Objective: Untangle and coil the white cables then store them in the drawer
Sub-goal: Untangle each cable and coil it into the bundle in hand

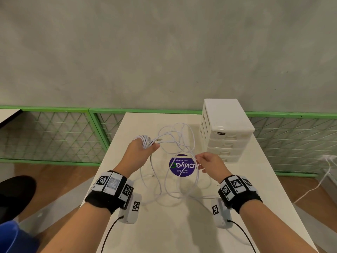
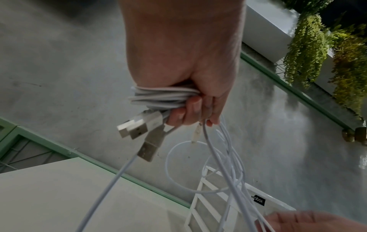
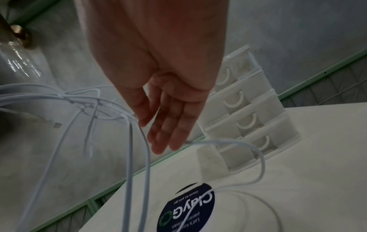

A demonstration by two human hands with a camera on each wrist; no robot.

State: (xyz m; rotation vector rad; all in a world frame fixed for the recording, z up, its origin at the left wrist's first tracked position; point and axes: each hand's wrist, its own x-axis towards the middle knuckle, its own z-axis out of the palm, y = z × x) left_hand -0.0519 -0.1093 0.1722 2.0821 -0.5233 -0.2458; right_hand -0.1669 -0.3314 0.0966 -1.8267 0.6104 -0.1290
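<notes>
Above a white table (image 1: 237, 198), my left hand (image 1: 140, 148) grips a coiled bundle of white cables (image 1: 145, 141). In the left wrist view the coil (image 2: 163, 97) lies in my fist, and several USB plugs (image 2: 137, 128) stick out below it. Loose tangled strands (image 1: 175, 139) run from the coil to my right hand (image 1: 202, 163) and fall in loops onto the table. The fingers of my right hand (image 3: 168, 125) are nearly straight; strands (image 3: 129, 125) touch the thumb tip and one passes behind the fingers. A white drawer unit (image 1: 226, 128) stands at the back right, drawers shut.
A round purple sticker (image 1: 180, 166) lies on the table under the cables. Green mesh fencing (image 1: 54, 132) runs behind the table. A white power lead (image 1: 319, 183) crosses the floor on the right. A dark shape (image 1: 16, 192) sits low on the left.
</notes>
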